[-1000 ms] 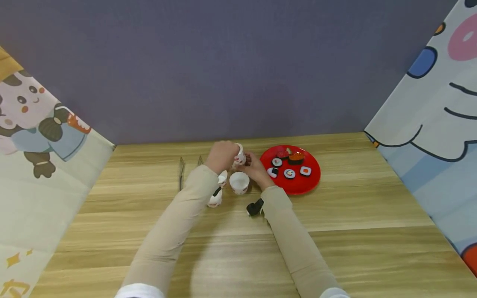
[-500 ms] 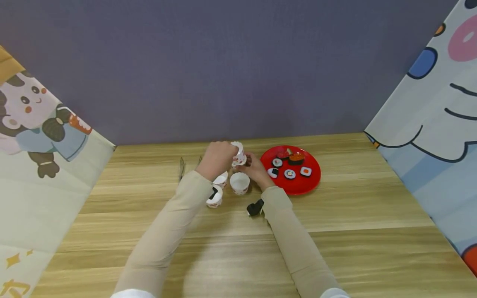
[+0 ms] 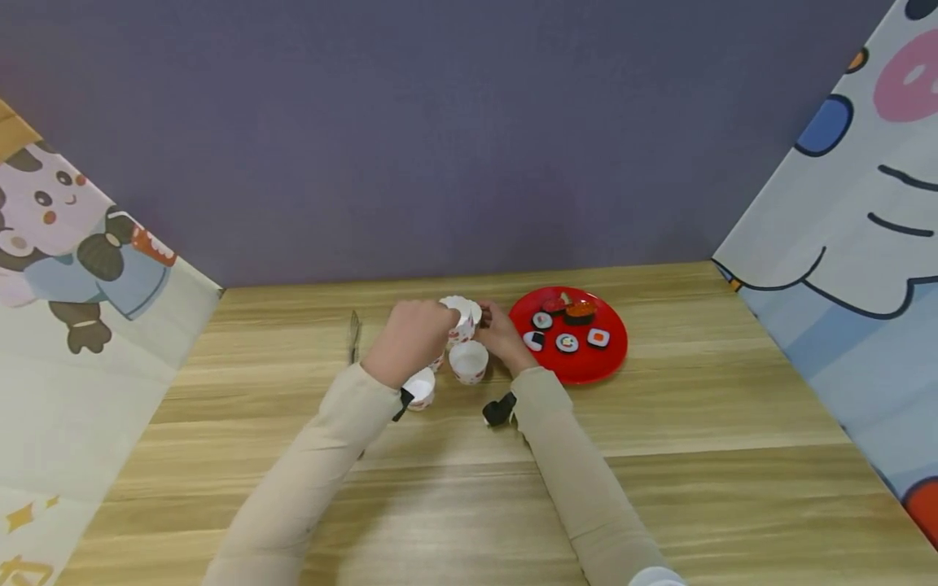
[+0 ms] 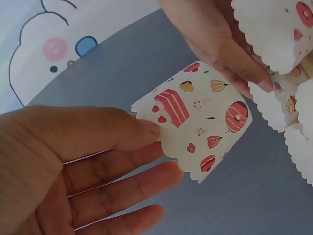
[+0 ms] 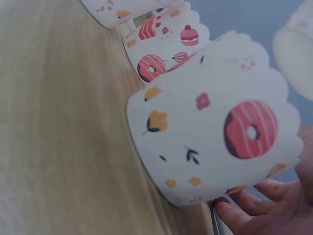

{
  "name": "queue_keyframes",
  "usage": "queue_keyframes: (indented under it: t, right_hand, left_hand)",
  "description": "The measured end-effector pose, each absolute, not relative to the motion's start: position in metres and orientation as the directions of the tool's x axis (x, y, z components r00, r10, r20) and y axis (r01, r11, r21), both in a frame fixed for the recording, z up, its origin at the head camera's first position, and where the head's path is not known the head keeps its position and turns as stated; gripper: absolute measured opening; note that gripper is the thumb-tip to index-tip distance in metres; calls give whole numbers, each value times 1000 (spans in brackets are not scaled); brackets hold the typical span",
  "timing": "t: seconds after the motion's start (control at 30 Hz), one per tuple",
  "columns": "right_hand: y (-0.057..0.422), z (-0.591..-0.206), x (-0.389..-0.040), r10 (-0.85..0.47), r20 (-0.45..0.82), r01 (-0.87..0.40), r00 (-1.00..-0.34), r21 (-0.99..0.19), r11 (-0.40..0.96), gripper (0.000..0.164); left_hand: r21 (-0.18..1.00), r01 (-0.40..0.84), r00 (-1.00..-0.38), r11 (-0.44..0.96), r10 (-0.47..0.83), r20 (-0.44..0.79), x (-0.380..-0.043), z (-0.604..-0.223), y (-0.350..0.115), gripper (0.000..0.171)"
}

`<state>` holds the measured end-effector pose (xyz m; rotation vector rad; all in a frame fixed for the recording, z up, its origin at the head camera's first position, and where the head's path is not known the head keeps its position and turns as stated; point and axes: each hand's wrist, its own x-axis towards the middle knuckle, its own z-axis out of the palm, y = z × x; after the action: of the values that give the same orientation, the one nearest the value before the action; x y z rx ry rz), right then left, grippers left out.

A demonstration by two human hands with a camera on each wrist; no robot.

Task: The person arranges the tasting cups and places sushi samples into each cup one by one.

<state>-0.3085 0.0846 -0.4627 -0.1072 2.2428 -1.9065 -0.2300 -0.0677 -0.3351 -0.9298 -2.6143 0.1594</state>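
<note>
My left hand (image 3: 412, 338) pinches the rim of a white paper baking cup (image 4: 198, 117) printed with cake and doughnut pictures, its remaining fingers spread apart. The right hand (image 3: 503, 338) is just across from it; in the left wrist view its thumb lies on a second baking cup (image 4: 283, 98) that it appears to hold, though most of its fingers are hidden. Below, on the table, stand an upright baking cup (image 3: 469, 362) and another baking cup (image 3: 420, 388), with one more baking cup (image 3: 438, 363) mostly covered by my left hand.
To the right lies a red plate (image 3: 611, 350) bearing several sushi pieces (image 3: 567, 343). A wire whisk (image 3: 355, 330) lies to the left, partly under my left arm. Behind the wooden table (image 3: 696, 423) rises a grey-blue wall (image 3: 469, 146).
My left hand has moved left and toward me, drawing its cup away from the one beside the right hand. The right hand stays almost in place. More of the near cup shows.
</note>
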Motion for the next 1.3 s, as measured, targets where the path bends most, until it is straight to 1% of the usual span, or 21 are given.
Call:
queue_keyframes:
  t: [0.03, 0.13, 0.3, 0.4, 0.57, 0.7, 0.9, 1.0, 1.13, 1.3]
  right_hand:
    - [84, -463, -308, -184, -94, 63, -978, -984, 165, 57]
    - [84, -462, -307, -186, -68, 37, -980, -985, 168, 56]
    - [84, -461, -307, -180, -45, 12, -983, -984, 180, 56]
    - [84, -461, -307, -180, -55, 23, -982, -984, 176, 58]
    - [84, -461, -308, -187, -77, 42, -979, -983, 181, 60]
    - [85, -462, -308, -190, -90, 53, -978, -980, 192, 59]
    - [84, -464, -309, -193, -77, 47, -978, -987, 157, 59]
    - [84, -466, -310, -193, -65, 36, -979, -988, 150, 57]
    - [83, -466, -311, -194, -61, 34, -979, -990, 138, 55]
    - [84, -467, -309, -188, -78, 51, -979, -989, 142, 56]
  left_hand:
    - [-233, 590, -716, 773, 634, 292, -227, -335, -69, 18]
    - [-265, 590, -706, 763, 647, 289, -219, -338, -70, 19]
    - [-280, 605, -671, 745, 667, 325, -207, -341, -71, 21]
    - [-287, 612, -663, 737, 676, 323, -200, -341, -71, 21]
    - [-289, 621, -671, 729, 684, 287, -187, -342, -72, 20]
    - [-290, 633, -652, 717, 697, 299, -178, -347, -71, 20]
    - [-308, 641, -638, 703, 711, 295, -170, -359, -70, 19]
    - [-329, 642, -626, 692, 721, 296, -168, -367, -70, 24]
    - [-337, 657, -596, 674, 739, 316, -166, -377, -69, 32]
    - [-351, 661, -588, 663, 749, 306, -165, -384, -67, 32]
